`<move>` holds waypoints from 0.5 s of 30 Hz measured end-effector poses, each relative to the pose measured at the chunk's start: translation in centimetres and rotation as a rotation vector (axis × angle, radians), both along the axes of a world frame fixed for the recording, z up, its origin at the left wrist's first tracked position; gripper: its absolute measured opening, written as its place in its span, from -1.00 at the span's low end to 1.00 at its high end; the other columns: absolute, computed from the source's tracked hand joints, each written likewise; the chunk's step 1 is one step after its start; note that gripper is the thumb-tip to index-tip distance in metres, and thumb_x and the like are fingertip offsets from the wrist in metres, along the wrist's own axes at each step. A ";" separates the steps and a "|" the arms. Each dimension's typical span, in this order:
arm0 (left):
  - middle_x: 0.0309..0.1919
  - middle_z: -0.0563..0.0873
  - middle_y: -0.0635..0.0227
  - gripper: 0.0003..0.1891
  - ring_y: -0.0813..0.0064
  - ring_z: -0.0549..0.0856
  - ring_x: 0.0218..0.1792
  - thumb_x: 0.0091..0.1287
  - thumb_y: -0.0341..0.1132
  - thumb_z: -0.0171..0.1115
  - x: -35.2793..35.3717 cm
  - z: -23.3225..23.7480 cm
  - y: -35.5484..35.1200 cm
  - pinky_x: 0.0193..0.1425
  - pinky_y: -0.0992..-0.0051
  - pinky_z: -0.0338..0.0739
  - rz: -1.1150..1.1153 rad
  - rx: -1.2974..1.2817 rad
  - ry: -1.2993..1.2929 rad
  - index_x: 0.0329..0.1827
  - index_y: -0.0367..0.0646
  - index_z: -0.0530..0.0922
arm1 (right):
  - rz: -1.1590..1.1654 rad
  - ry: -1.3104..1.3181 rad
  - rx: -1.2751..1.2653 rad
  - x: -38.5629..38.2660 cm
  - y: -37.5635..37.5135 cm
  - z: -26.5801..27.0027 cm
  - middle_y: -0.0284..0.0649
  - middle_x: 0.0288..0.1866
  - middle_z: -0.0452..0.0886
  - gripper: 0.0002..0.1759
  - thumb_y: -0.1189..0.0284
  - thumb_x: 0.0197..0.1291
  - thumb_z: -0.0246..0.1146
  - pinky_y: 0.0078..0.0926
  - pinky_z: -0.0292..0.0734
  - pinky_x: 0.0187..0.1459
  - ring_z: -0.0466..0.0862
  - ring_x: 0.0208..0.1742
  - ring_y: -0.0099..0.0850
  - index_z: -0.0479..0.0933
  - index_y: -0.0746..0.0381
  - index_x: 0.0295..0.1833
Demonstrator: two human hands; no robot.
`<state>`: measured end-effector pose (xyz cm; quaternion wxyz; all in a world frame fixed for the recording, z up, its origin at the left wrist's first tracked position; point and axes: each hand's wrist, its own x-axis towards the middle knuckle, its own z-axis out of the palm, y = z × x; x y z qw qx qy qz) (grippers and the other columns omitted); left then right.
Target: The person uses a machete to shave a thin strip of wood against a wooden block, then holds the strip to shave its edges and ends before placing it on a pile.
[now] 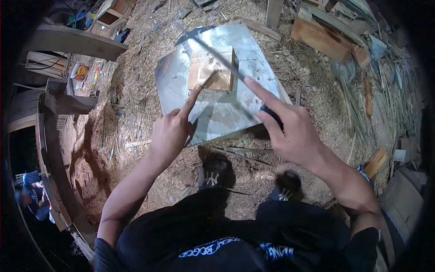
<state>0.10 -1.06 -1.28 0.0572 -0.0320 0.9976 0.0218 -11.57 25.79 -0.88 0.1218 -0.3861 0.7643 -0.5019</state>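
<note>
- Sawdust and wood shavings covered the whole workshop floor, and a flat grey metal sheet (258, 68) lay on it in front of you.
- On the middle of this sheet sat a small pale wooden block (210, 72), with one thin side standing up at its right edge.
- Your left hand (170, 133) was closed in a loose fist and held nothing; only its index finger was stretched out, and the tip was at the lower corner of the block. I cannot tell if it really touched the wood.
- Your right hand (290, 131) was wrapped around the dark handle (272, 115) of a long thin metal blade (217, 56), with the index finger lying straight along it.
- The blade ran up and to the left, across the top of the block.
- Your two black shoes (213, 174) stood just below the near edge of the sheet.
- Brown wooden planks (321, 38) were piled at the upper right, well apart from the sheet.
- A curved wooden board (77, 41) lay at the upper left.
- A person in blue clothes (31, 195) sat far off at the lower left.
</note>
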 end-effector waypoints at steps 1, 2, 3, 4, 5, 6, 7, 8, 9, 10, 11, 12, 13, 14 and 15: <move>-0.51 0.70 0.14 0.06 0.07 0.72 -0.54 0.12 -0.37 0.42 -0.2 -0.1 -0.2 -0.48 0.11 0.62 0.003 0.000 0.011 0.69 0.27 0.02 | -0.005 0.053 -0.060 0.2 0.0 -0.5 0.01 -0.61 0.59 -0.35 0.45 0.46 0.14 -0.06 0.53 -0.43 0.64 -0.62 -0.05 0.21 0.00 0.62; -0.53 0.69 0.14 0.05 0.06 0.73 -0.54 0.12 -0.38 0.41 0.0 -0.1 -0.2 -0.47 0.11 0.63 0.014 0.002 0.025 0.69 0.30 0.03 | 0.004 0.051 -0.056 0.4 0.1 -0.9 0.01 -0.61 0.59 -0.35 0.45 0.46 0.14 -0.06 0.53 -0.43 0.64 -0.62 -0.05 0.21 0.00 0.62; -0.53 0.69 0.14 0.05 0.06 0.73 -0.54 0.12 -0.38 0.41 0.3 -0.2 0.0 -0.47 0.11 0.63 0.023 0.003 0.027 0.69 0.30 0.03 | 0.047 0.044 0.123 0.5 0.3 -0.9 0.01 -0.60 0.59 -0.35 0.45 0.46 0.13 -0.06 0.52 -0.43 0.63 -0.62 -0.08 0.20 0.01 0.62; -0.53 0.70 0.13 0.05 0.05 0.73 -0.53 0.11 -0.40 0.40 0.3 -0.2 0.0 -0.46 0.10 0.63 0.021 -0.016 0.018 0.68 0.32 0.04 | 0.077 0.041 0.297 0.5 0.3 -0.7 0.02 -0.60 0.58 -0.35 0.46 0.47 0.12 -0.07 0.52 -0.43 0.62 -0.63 -0.10 0.20 0.01 0.62; -0.53 0.70 0.12 0.06 0.04 0.73 -0.52 0.10 -0.42 0.39 -0.1 -0.1 -0.1 -0.44 0.09 0.64 0.016 -0.039 0.018 0.68 0.34 0.05 | 0.069 0.056 0.291 0.2 0.3 -0.1 0.02 -0.60 0.58 -0.35 0.46 0.47 0.12 -0.07 0.52 -0.43 0.62 -0.63 -0.10 0.20 0.01 0.62; -0.53 0.70 0.12 0.06 0.04 0.73 -0.52 0.10 -0.42 0.39 -0.3 0.0 -0.2 -0.44 0.09 0.64 0.016 -0.042 0.025 0.68 0.34 0.05 | 0.061 -0.080 0.276 -0.1 0.2 1.1 0.02 -0.61 0.57 -0.35 0.46 0.47 0.12 -0.09 0.51 -0.44 0.62 -0.64 -0.15 0.19 0.00 0.62; -0.53 0.70 0.10 0.05 0.02 0.73 -0.52 0.10 -0.44 0.38 -0.3 0.0 -0.2 -0.43 0.08 0.64 0.023 0.005 0.032 0.68 0.33 0.06 | 0.053 -0.231 0.267 0.1 0.3 1.7 0.03 -0.61 0.56 -0.34 0.47 0.47 0.12 -0.10 0.50 -0.45 0.61 -0.64 -0.19 0.19 -0.01 0.63; -0.53 0.71 0.08 0.04 0.01 0.73 -0.52 0.10 -0.45 0.37 -0.5 0.1 -0.3 -0.41 0.07 0.64 0.024 0.049 0.046 0.67 0.33 0.06 | 0.046 -0.234 0.267 0.4 0.5 1.5 0.03 -0.61 0.56 -0.34 0.47 0.47 0.12 -0.10 0.50 -0.45 0.61 -0.64 -0.19 0.19 -0.01 0.63; -0.52 0.71 0.04 0.03 -0.02 0.73 -0.51 0.11 -0.48 0.35 -0.5 0.3 -0.3 -0.39 0.06 0.64 0.042 0.059 0.013 0.67 0.32 0.07 | 0.002 -0.224 0.213 0.5 0.6 1.3 0.03 -0.62 0.55 -0.35 0.47 0.47 0.12 -0.12 0.49 -0.45 0.61 -0.65 -0.21 0.20 -0.01 0.63; -0.52 0.71 0.04 0.03 -0.02 0.73 -0.51 0.11 -0.48 0.35 -0.6 0.3 -0.4 -0.39 0.06 0.64 0.043 0.062 0.012 0.67 0.32 0.07 | -0.035 -0.217 0.164 0.7 0.6 1.2 0.04 -0.63 0.54 -0.35 0.47 0.47 0.12 -0.13 0.49 -0.45 0.61 -0.65 -0.22 0.20 -0.01 0.62; -0.53 0.71 0.04 0.03 -0.02 0.73 -0.51 0.11 -0.48 0.35 -0.5 0.2 -0.5 -0.39 0.05 0.64 0.035 0.062 0.017 0.67 0.31 0.07 | -0.035 -0.231 0.174 0.8 0.9 1.8 0.04 -0.64 0.53 -0.36 0.47 0.47 0.12 -0.16 0.48 -0.46 0.59 -0.65 -0.26 0.21 0.01 0.62; -0.54 0.70 0.04 0.03 -0.02 0.73 -0.51 0.11 -0.49 0.34 -0.5 0.2 -0.6 -0.38 0.05 0.65 0.025 0.062 0.024 0.67 0.31 0.08 | -0.030 -0.231 0.178 1.0 1.0 1.5 0.04 -0.64 0.53 -0.36 0.47 0.47 0.12 -0.16 0.48 -0.46 0.59 -0.65 -0.26 0.21 0.01 0.62; -0.54 0.70 0.04 0.03 -0.02 0.73 -0.51 0.11 -0.49 0.34 -0.5 0.3 -0.4 -0.38 0.05 0.65 0.027 0.064 0.027 0.67 0.31 0.08 | -0.027 -0.133 0.085 1.1 1.0 1.1 0.04 -0.64 0.52 -0.36 0.47 0.47 0.12 -0.17 0.48 -0.46 0.58 -0.66 -0.28 0.22 0.01 0.62; -0.54 0.70 0.04 0.03 -0.02 0.73 -0.51 0.11 -0.48 0.34 -0.7 0.5 -0.2 -0.38 0.05 0.64 0.046 0.071 0.006 0.67 0.30 0.07 | -0.025 -0.035 -0.008 1.2 1.0 0.6 0.05 -0.65 0.51 -0.36 0.47 0.47 0.12 -0.18 0.48 -0.47 0.56 -0.66 -0.30 0.22 0.01 0.62; -0.54 0.70 0.03 0.02 -0.02 0.73 -0.51 0.11 -0.48 0.34 -0.8 0.6 -0.1 -0.38 0.05 0.64 0.064 0.078 -0.017 0.67 0.29 0.07 | -0.026 -0.034 -0.007 1.3 0.9 0.2 0.05 -0.65 0.51 -0.36 0.47 0.47 0.12 -0.18 0.48 -0.47 0.56 -0.66 -0.30 0.22 0.01 0.62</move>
